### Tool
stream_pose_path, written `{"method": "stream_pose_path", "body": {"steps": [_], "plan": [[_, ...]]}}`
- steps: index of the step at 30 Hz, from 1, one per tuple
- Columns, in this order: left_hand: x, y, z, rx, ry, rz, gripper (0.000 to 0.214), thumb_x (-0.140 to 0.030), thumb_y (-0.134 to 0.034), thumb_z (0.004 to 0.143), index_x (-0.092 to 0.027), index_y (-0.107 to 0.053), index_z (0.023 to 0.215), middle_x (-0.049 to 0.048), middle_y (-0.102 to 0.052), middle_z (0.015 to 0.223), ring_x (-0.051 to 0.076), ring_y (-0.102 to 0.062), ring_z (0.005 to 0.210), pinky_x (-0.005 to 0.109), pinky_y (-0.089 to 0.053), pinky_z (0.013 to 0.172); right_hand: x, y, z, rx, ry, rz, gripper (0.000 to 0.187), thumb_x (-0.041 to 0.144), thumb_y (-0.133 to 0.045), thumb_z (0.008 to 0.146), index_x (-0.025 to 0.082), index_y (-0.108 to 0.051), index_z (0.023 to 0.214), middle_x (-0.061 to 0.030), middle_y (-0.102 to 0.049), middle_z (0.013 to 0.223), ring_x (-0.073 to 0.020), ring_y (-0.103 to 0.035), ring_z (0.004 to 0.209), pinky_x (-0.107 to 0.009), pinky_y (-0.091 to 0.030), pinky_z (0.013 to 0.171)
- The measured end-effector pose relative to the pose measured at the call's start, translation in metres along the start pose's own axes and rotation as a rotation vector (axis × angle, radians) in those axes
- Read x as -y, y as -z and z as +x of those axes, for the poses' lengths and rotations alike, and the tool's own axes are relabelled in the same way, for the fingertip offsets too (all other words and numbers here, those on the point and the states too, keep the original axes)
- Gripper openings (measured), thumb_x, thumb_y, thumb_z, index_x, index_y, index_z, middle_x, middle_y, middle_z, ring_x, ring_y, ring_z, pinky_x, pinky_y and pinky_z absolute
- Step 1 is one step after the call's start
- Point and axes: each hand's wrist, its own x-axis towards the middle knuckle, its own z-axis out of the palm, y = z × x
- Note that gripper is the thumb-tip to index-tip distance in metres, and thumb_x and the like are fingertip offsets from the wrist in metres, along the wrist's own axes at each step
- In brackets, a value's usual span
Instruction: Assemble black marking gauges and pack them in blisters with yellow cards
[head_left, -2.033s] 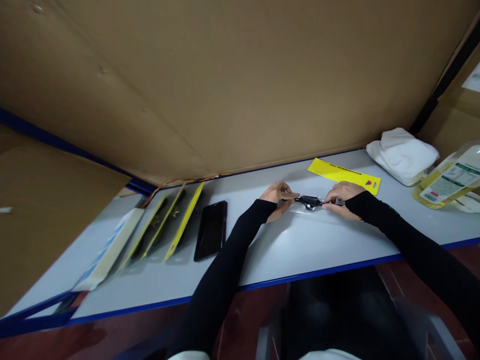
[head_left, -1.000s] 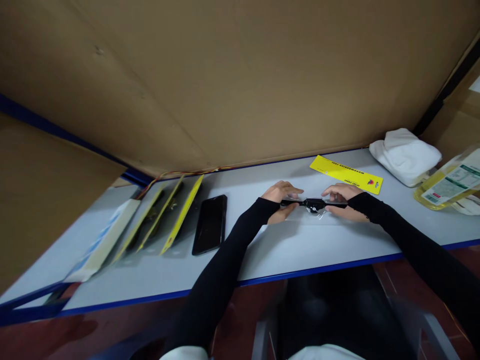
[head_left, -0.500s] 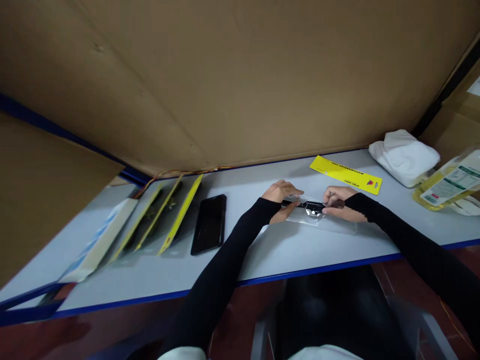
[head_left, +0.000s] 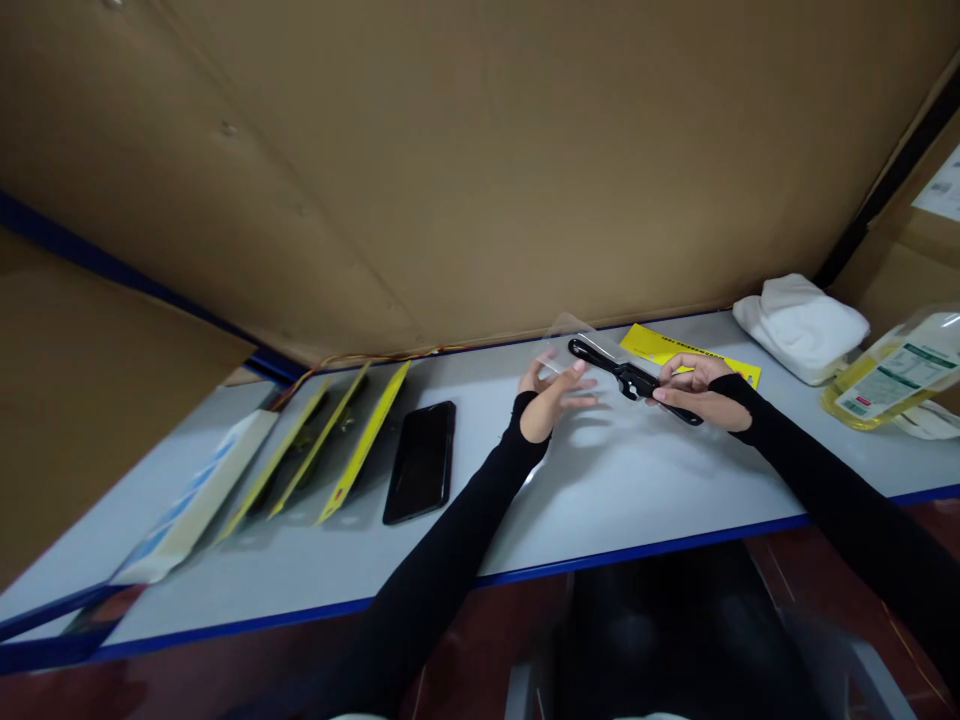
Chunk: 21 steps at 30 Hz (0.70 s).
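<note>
My right hand [head_left: 701, 392] grips a slim black tool [head_left: 628, 378] by its right end and holds it tilted above the grey table [head_left: 615, 490]. The tool's left end pokes into a clear plastic bag [head_left: 570, 335]. My left hand [head_left: 551, 395] is raised off the table and pinches the bag's lower edge. Both arms wear black sleeves. A yellow header card [head_left: 660, 347] lies flat just behind the tool, partly hidden by my right hand.
A black phone [head_left: 420, 462] lies left of my left arm. Yellow-carded packages [head_left: 334, 445] and a white and blue box [head_left: 191, 510] lie farther left. At the right are a folded white cloth [head_left: 802, 322] and a bottle of yellow liquid [head_left: 889, 385]. Cardboard walls [head_left: 450, 170] enclose the table's back.
Both hands have lifted from the table. The tool and bag, flat on the surface before, are now raised and tilted, with the bag's end up by my left hand.
</note>
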Motion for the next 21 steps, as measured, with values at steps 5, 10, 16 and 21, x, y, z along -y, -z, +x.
{"method": "stream_pose_path", "body": {"steps": [5, 10, 16, 21], "plan": [[0.019, -0.018, -0.013, 0.173, 0.191, -0.018, 0.064, -0.046, -0.096, 0.069, -0.012, -0.068, 0.115, 0.0147, -0.078, 0.099, 0.030, -0.079, 0.082, 0.043, -0.068, 0.065, -0.008, -0.009, 0.001, 0.007, -0.008, -0.087, 0.056, 0.056, -0.092, 0.062, 0.022, -0.058, 0.090, -0.0049, -0.079, 0.075, -0.0116, -0.054, 0.052, -0.024, -0.037, 0.050], [0.030, -0.025, -0.015, 0.034, 0.182, -0.037, 0.060, -0.041, -0.100, 0.063, -0.010, -0.070, 0.105, 0.0079, -0.075, 0.078, 0.022, -0.073, 0.062, 0.037, -0.066, 0.056, -0.020, -0.017, 0.002, -0.081, 0.109, -0.276, 0.043, 0.048, -0.086, 0.068, 0.022, -0.061, 0.093, -0.0037, -0.078, 0.081, -0.0138, -0.061, 0.061, -0.026, -0.045, 0.056], [0.033, -0.029, -0.019, -0.007, 0.109, -0.032, 0.071, -0.049, -0.102, 0.056, -0.011, -0.068, 0.105, 0.0079, -0.075, 0.079, 0.020, -0.070, 0.056, 0.032, -0.061, 0.049, -0.022, -0.016, 0.002, -0.048, 0.168, -0.311, 0.043, 0.048, -0.082, 0.076, 0.021, -0.067, 0.106, -0.0051, -0.078, 0.089, -0.0144, -0.063, 0.066, -0.026, -0.047, 0.059], [0.038, -0.032, -0.023, -0.018, 0.081, -0.033, 0.074, -0.055, -0.101, 0.054, -0.014, -0.066, 0.104, 0.0040, -0.072, 0.078, 0.017, -0.067, 0.051, 0.030, -0.058, 0.044, -0.020, -0.017, 0.000, -0.046, 0.169, -0.330, 0.042, 0.052, -0.077, 0.080, 0.019, -0.070, 0.107, -0.0057, -0.076, 0.089, -0.0140, -0.061, 0.065, -0.026, -0.044, 0.057]]}}
